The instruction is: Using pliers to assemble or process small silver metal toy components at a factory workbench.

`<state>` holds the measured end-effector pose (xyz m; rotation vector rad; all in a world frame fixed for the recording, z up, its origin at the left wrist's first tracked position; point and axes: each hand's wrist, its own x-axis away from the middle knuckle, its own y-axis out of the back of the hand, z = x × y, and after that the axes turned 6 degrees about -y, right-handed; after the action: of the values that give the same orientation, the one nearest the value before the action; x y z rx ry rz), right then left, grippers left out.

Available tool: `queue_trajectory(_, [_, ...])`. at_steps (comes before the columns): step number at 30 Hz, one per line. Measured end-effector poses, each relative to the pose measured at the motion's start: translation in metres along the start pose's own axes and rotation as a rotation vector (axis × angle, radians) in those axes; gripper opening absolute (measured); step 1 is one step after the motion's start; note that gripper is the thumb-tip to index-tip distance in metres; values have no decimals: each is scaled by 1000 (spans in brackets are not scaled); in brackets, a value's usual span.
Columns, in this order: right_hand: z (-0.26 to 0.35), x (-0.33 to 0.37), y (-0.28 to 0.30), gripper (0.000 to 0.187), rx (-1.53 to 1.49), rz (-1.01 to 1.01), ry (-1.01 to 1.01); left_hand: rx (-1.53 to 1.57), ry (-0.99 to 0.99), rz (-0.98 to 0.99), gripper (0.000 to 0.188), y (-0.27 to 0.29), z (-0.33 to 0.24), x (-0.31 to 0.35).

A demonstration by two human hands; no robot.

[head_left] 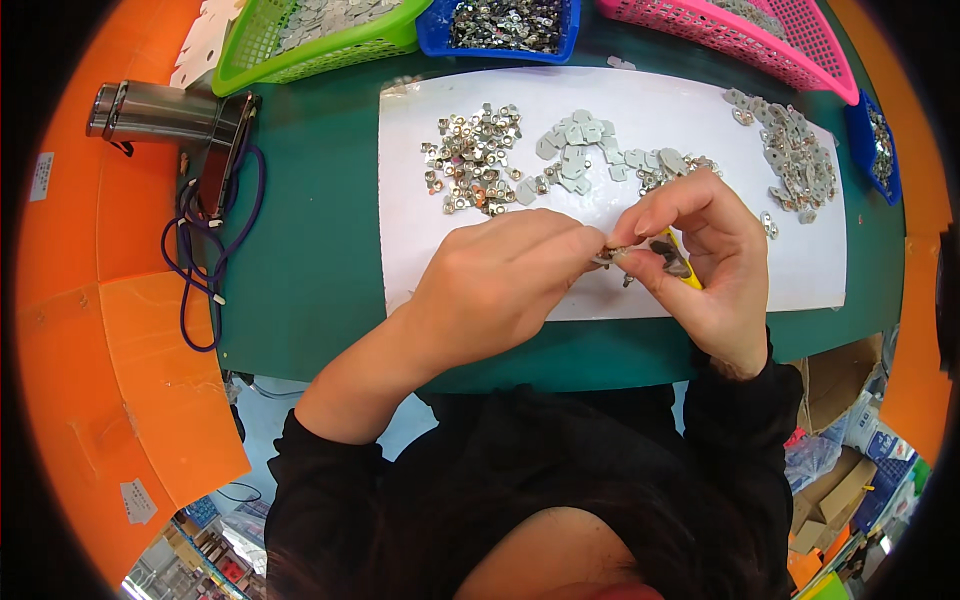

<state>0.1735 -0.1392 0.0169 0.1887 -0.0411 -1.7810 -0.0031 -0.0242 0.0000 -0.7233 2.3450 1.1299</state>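
Observation:
My left hand (500, 285) and my right hand (695, 255) meet over the white sheet (420, 240) on the green table. Between their fingertips both pinch a small grey metal part (607, 256). A yellow-handled tool (682, 268) lies in my right palm, partly hidden by the fingers. Just beyond the hands lie a heap of shiny small metal nuts (475, 160) and a heap of flat grey metal plates (580, 150).
Another heap of metal parts (795, 155) lies at the sheet's right. Green (300, 45), blue (500, 25) and pink (760, 35) baskets line the far edge. A steel flask (160, 110) and purple cord (205, 240) sit at left. Orange panels surround the table.

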Motion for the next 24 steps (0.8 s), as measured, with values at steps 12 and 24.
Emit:
queue_trajectory(12, [18,10,15,34,781,-196,219,55,31,-187,20,3,-5,-1])
queue_trajectory(24, [16,9,8,36,789,-169,219,45,-12,-196,15,-1,-6,0])
